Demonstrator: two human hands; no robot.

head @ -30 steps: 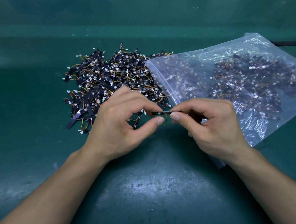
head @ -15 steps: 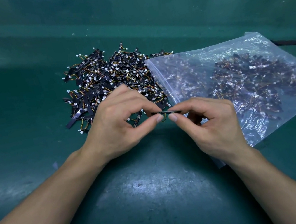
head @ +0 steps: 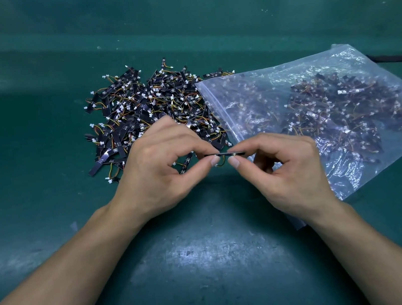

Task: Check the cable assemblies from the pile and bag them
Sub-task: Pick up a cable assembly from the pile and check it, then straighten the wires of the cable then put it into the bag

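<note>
At the middle of the green table (head: pixel 44 203), on the near side of the pile, we note both hands meeting on one cable assembly (head: pixel 224 153). It is a thin black strip held roughly level, with a small loop of yellow-orange wire hanging under it. The left hand (head: pixel 161 174) pinches the strip's left end between thumb and forefinger, with the other fingers curled above. The right hand (head: pixel 287 173) pinches the right end the same way, its remaining fingers loosely curled toward the palm. The two thumb tips sit close together but apart.

The pile (head: pixel 145 108) lies just beyond the left hand, toward the far edge: black strips, white connectors and orange and yellow wires, all tangled. The left knuckles cover its near margin.

The bag (head: pixel 275 82), clear plastic with a zip strip, lies flat on the right half of the table. Its mouth side runs diagonally against the pile's right flank. We see more assemblies inside, massed toward its right part. The right hand and wrist overlie the bag's near left corner.

A dark cord (head: pixel 401 58) lies by the right edge, behind the bag.
</note>
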